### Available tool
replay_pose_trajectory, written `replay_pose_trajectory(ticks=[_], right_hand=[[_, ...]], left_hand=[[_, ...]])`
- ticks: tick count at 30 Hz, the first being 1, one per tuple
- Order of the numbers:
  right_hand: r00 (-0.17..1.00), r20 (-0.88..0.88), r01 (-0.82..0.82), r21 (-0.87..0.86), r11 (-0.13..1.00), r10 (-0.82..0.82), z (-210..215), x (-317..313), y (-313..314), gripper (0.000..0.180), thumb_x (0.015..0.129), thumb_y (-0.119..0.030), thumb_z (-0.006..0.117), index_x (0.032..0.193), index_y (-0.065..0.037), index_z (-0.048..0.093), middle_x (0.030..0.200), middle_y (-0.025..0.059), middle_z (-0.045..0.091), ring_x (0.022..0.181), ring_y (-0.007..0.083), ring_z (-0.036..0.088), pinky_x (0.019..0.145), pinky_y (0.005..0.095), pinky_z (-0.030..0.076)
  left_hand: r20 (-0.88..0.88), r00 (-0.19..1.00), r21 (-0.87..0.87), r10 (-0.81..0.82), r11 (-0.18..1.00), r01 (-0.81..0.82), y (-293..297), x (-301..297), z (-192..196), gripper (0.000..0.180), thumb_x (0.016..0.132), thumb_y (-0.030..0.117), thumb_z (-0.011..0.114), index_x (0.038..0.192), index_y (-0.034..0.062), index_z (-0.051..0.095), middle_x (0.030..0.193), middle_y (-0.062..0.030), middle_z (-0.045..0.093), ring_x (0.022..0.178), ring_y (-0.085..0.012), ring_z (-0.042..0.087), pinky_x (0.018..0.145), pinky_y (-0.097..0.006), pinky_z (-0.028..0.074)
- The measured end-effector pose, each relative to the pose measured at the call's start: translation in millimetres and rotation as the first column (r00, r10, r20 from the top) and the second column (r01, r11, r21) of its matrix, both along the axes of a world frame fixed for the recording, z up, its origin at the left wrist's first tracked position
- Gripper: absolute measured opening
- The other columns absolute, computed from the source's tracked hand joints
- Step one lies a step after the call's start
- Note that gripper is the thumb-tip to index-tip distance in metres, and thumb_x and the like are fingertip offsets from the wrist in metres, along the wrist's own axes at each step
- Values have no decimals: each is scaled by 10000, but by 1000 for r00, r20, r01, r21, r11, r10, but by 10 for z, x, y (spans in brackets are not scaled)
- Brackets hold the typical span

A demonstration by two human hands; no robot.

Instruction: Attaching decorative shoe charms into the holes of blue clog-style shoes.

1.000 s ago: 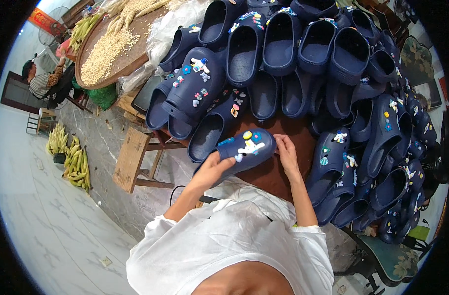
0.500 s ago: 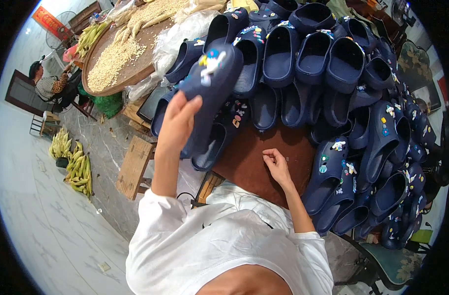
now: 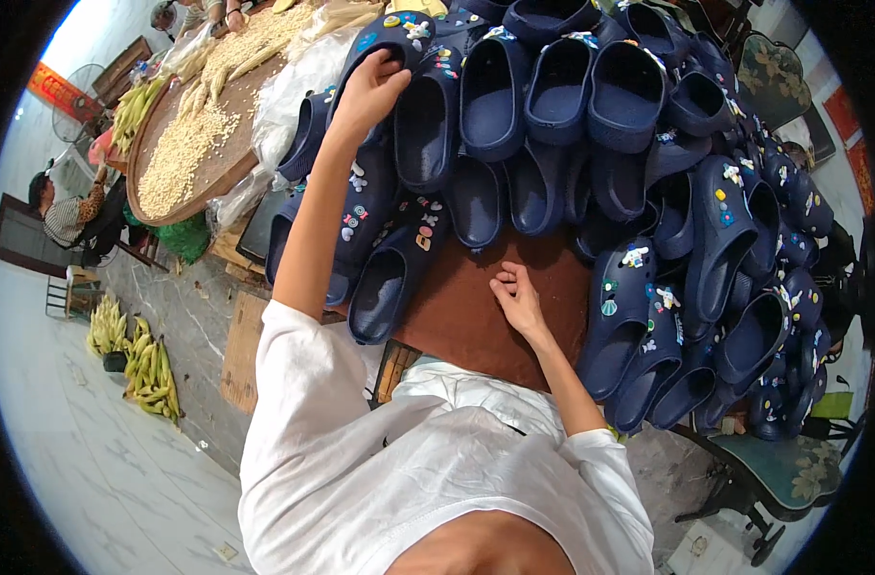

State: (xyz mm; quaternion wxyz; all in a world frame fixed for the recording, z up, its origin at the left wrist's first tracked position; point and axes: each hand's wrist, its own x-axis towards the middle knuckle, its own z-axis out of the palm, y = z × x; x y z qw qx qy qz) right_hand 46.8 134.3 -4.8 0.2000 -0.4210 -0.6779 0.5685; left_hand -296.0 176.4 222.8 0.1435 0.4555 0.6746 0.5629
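Dozens of dark blue clogs (image 3: 495, 101), heaped in overlapping rows along the far and right sides of a desk (image 3: 485, 331) with a reddish-brown top. Many with openings turned near, small coloured charms on the uppers.

At the far left of the heap, left hand (image 3: 366, 91) stretched out to a charm-bearing clog (image 3: 385, 40) set among the others. Fingers bent at its near edge, apparently touching — impossible to tell whether this grip is clamped on it or only resting there.

Right hand (image 3: 519, 299) well apart from the left, above the brown middle of the desk — fingers loosely curled, tips a little apart, grip empty. To its left, a clog with sweet-shaped charms (image 3: 385, 278), opening turned near; to its right, a clog with a shell charm (image 3: 615, 311), leaning against its neighbours.

At the near side, a white shirt (image 3: 399, 450) on the person at work. On the left, a wooden stool (image 3: 241, 355) and, farther left on the grey floor (image 3: 193, 316), a pile of corn ears (image 3: 150, 374). Far left, a round tray (image 3: 231, 165) with pale kernels (image 3: 184, 158), clear plastic (image 3: 299, 86) bunched between tray and clogs. Beyond, a seated person (image 3: 69, 220) in a striped top. Near right, a chair with a floral seat (image 3: 787, 470).
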Motion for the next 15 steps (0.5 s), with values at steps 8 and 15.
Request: replay_pose_trajectory(ticks=[8,15], right_hand=[[946,-258,115,-304,946,-197,-13,-518,343,694,908,-284,727,1393,57,366,1284,188,547,1023,198,620,823,312,524],[944,-252,132,-307,943,-215,-82,-611,334,488,931,-211,685,1270,-4,400,1095,124,598,971,187,628,793,334,557]], left_hand=[[-649,739,319,183,947,45,-567,1154,-356,427,768,5,671,1191,49,631,1195,-159,609,1099,-318,588,938,-413,467],[-837,547,-48,-13,998,-51,-480,1287,-1015,663,703,-35,669,1324,184,600,1435,-176,452,1348,-384,387,1071,-483,347]])
